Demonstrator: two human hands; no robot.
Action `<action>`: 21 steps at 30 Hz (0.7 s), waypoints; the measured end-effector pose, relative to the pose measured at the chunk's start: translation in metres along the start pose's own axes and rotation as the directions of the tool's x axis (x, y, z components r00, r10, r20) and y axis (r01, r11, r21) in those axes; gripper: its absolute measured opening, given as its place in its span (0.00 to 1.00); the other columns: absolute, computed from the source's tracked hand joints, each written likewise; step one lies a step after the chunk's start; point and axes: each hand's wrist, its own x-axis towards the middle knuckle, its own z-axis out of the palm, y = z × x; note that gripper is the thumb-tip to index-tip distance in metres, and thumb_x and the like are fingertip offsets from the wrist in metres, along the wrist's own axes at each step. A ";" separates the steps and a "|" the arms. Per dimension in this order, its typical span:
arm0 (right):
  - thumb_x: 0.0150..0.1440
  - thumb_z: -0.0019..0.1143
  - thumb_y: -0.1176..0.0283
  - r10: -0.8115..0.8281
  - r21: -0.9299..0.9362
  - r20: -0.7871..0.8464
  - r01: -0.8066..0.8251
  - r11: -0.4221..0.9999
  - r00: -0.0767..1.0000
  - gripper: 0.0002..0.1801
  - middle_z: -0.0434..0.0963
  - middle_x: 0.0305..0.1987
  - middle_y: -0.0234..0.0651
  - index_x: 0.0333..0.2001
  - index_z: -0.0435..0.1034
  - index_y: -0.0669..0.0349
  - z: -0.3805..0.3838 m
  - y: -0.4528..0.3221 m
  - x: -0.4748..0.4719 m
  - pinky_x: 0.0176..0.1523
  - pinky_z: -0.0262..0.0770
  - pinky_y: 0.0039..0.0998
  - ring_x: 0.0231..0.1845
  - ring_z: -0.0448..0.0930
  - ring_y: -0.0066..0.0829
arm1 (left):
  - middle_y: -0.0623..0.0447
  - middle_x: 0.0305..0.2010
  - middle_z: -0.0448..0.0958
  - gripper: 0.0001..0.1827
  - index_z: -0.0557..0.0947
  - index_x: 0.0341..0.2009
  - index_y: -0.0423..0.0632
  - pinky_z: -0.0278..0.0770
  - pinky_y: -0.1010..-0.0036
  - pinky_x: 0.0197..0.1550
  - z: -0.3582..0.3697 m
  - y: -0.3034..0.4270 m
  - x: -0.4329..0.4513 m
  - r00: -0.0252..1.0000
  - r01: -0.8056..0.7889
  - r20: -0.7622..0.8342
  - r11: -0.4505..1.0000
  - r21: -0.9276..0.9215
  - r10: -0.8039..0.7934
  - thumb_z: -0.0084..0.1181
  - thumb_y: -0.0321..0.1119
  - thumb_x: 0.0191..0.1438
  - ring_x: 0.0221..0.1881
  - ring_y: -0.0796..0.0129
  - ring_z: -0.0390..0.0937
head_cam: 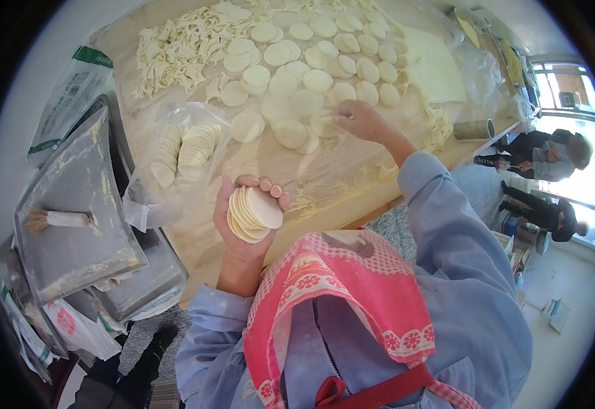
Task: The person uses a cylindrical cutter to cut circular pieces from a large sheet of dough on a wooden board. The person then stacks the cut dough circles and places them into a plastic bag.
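My left hand point(243, 220) holds a stack of round dough wrappers point(254, 212) in its palm, fingers curled round the far edge. Further out, my right hand point(361, 121) pinches the edge of a dough round point(326, 123) that lies among many others on the floured wooden table point(307, 189). Rounds lie there singly and in overlapping piles. Left of them, an opened clear plastic bag point(205, 115) contains two rows of stacked wrappers point(197, 148). Dough scraps point(174, 56) are heaped at the far left, and a flat dough sheet point(432, 66) lies at the right.
A metal cylinder point(473, 130) lies near the right table edge. Metal trays point(83, 204), one bearing a brush point(62, 219), stand at the left beside a printed sack point(72, 97). Two people point(558, 153) point(547, 214) are at the far right; another person's legs point(144, 363) show at lower left.
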 end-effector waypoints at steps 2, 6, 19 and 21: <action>0.55 0.59 0.67 -0.009 -0.011 0.017 0.010 1.000 1.000 0.11 0.79 0.32 0.43 0.35 0.77 0.66 0.000 -0.003 0.000 0.38 0.74 0.36 0.33 0.79 0.37 | 0.48 0.37 0.76 0.25 0.79 0.38 0.46 0.73 0.62 0.47 -0.002 0.000 -0.001 1.000 -0.009 -0.014 1.000 -0.015 0.009 0.38 0.53 0.66 0.43 0.57 0.73; 0.52 0.58 0.70 -0.142 -0.095 -0.011 0.140 0.986 0.990 0.08 0.77 0.33 0.40 0.34 0.75 0.64 0.005 -0.007 -0.001 0.40 0.74 0.34 0.35 0.78 0.38 | 0.46 0.36 0.78 0.25 0.81 0.37 0.44 0.76 0.61 0.46 -0.007 -0.001 0.002 0.998 -0.006 -0.066 1.000 -0.030 0.004 0.40 0.52 0.66 0.41 0.56 0.76; 0.51 0.62 0.63 -0.004 -0.045 -0.202 -0.006 0.999 0.979 0.19 0.79 0.40 0.46 0.43 0.74 0.65 0.024 -0.056 -0.013 0.48 0.75 0.39 0.43 0.79 0.44 | 0.47 0.36 0.78 0.22 0.78 0.36 0.44 0.75 0.63 0.47 -0.012 -0.002 0.004 0.981 0.014 -0.190 0.998 -0.062 -0.026 0.39 0.49 0.66 0.40 0.57 0.75; 0.50 0.63 0.62 -0.008 0.222 -0.035 0.016 0.975 0.999 0.22 0.79 0.41 0.47 0.45 0.73 0.66 0.031 -0.075 -0.034 0.48 0.75 0.40 0.43 0.79 0.45 | 0.48 0.34 0.77 0.22 0.79 0.36 0.43 0.75 0.63 0.46 -0.016 -0.004 0.008 0.972 -0.001 -0.237 0.999 -0.036 -0.008 0.40 0.48 0.66 0.38 0.57 0.75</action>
